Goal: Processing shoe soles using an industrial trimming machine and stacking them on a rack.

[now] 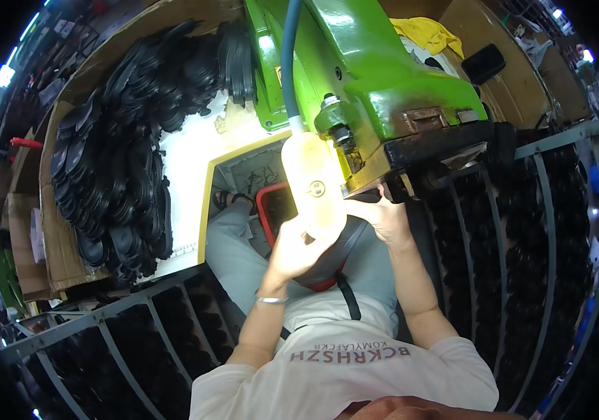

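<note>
A pale, elongated shoe sole (pixel 317 164) with a small round mark is brightly lit under the machine's head. My left hand (pixel 296 250) is closed on its lower end, the thumb along the edge. My right hand (pixel 387 220) pinches the sole's right edge, with a fingertip up close to the work point of the green machine (pixel 369 63). A blue flexible tube (pixel 290 63) comes down to the sole's upper end, where glare washes out the detail. Whether the sole touches the machine's tool is hidden.
Stacked black soles (pixel 110 175) fill the left of the white worktop (pixel 187 175), inside a cardboard wall (pixel 51 231). Metal racks (pixel 538 210) of dark items flank me. A yellow cloth (pixel 429 35) lies behind the machine; a red-rimmed container (pixel 266 217) stands below.
</note>
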Demonstrator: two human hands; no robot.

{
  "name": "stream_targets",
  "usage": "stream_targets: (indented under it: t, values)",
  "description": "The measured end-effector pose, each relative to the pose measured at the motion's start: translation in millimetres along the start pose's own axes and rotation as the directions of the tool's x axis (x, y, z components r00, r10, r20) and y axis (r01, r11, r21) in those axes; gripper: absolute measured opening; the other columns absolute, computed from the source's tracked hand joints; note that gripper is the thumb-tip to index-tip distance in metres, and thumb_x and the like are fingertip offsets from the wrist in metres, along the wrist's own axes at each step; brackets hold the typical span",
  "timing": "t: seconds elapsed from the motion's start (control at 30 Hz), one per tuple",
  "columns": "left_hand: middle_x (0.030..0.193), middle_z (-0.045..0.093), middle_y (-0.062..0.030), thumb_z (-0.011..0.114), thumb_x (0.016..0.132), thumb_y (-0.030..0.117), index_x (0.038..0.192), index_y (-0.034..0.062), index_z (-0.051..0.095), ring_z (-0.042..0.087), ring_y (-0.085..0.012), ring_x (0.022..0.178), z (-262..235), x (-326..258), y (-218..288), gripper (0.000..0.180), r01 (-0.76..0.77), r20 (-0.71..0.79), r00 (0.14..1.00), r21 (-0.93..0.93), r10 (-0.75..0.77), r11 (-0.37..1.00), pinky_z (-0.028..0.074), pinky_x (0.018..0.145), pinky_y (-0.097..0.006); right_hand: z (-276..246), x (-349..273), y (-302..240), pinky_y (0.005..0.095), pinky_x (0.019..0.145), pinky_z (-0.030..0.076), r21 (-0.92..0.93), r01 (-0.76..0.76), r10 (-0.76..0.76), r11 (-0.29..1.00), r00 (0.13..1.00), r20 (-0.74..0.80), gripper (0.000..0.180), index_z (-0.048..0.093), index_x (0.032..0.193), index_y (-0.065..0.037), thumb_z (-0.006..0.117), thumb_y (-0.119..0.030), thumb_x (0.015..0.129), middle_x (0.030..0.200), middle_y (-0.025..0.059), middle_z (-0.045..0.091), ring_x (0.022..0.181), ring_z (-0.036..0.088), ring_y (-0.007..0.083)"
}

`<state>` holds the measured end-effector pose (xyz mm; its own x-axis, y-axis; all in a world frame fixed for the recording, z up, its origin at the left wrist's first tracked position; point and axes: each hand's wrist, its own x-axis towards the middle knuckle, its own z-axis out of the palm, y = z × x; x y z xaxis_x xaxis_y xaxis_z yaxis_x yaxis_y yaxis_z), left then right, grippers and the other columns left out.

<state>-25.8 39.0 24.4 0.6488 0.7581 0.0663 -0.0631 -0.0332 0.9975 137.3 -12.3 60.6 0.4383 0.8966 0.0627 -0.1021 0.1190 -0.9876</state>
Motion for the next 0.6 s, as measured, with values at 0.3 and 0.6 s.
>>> stream_targets:
  t: [0.3,0.6]
  values:
    - [0.095,0.064,-0.0063,0.064,0.084,0.000,0.104,-0.0015,0.059,0.059,-0.0118,0.088,32.6,-3.5,-12.4,0.021,-0.031,-0.234,0.972,-0.136,-0.002,0.990,0.047,0.079,-0.024,-25.8,-123.9,44.8,0.0268,0.085,0.046,0.175,-0.388,0.377,0.905,0.922,0.092,0.036,0.053,0.109,0.005,0.068,-0.003,0.077,0.105,0.0098,0.060,0.095,0.058,0.0138]
    - [0.084,0.061,-0.0023,0.064,0.081,-0.006,0.102,-0.0021,0.056,0.057,-0.0055,0.072,46.6,4.1,-6.3,0.023,0.047,-0.120,0.992,0.166,-0.028,0.985,0.047,0.063,-0.018,-89.7,-84.8,0.5,0.0220,0.072,0.045,0.136,-0.093,0.145,0.986,0.879,-0.454,0.026,0.056,0.101,0.001,0.062,-0.005,0.076,0.087,0.0037,0.059,0.077,0.056,0.0097]
